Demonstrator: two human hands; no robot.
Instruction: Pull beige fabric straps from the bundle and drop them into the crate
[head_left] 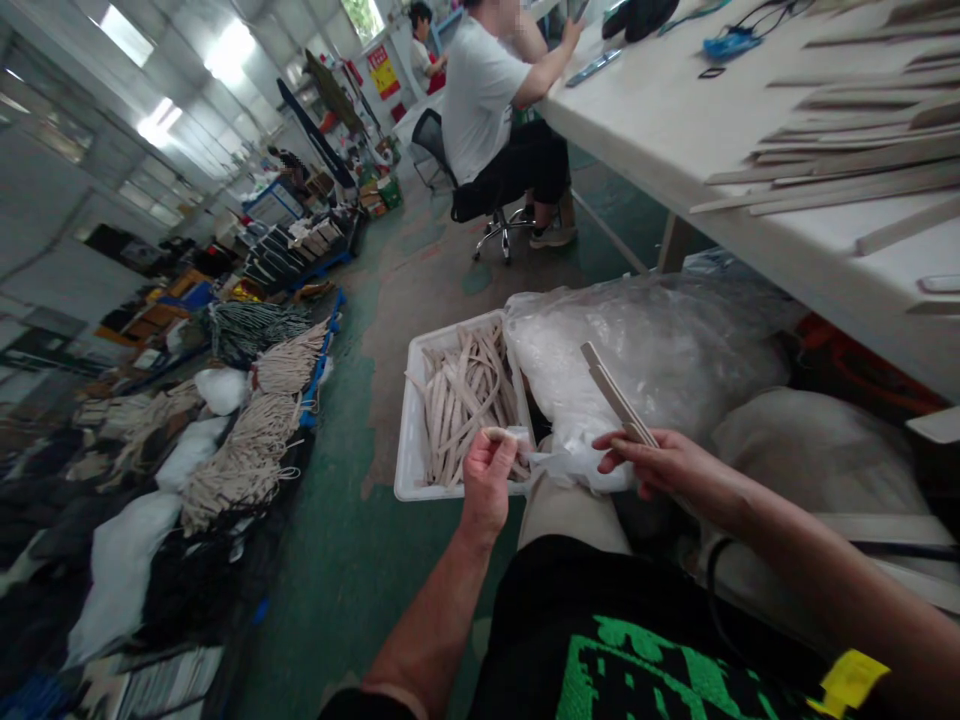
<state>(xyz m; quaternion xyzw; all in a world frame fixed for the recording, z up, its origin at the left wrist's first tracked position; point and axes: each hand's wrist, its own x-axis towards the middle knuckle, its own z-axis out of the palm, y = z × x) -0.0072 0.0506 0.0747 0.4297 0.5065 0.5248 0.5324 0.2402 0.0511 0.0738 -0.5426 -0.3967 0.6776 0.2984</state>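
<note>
My left hand (487,478) is closed in a pinch on a bit of thin whitish plastic film (519,436), in front of a white bin (409,440). Many flat beige fabric strips (469,385) lie tangled in that bin. My right hand (664,465) grips a few stiff beige strips (616,395), which point up and away to the left. Crumpled translucent plastic (574,462) spreads between my two hands, over my knee; whether it joins the film in my left fingers, I cannot tell.
A large clear plastic bag (645,330) bulges beside the bin. On the white table (675,130) at right lie many beige strips (862,150). A seated person (487,100) works at its far end. Piled bundles of straps (247,450) stand on blue pallets at left.
</note>
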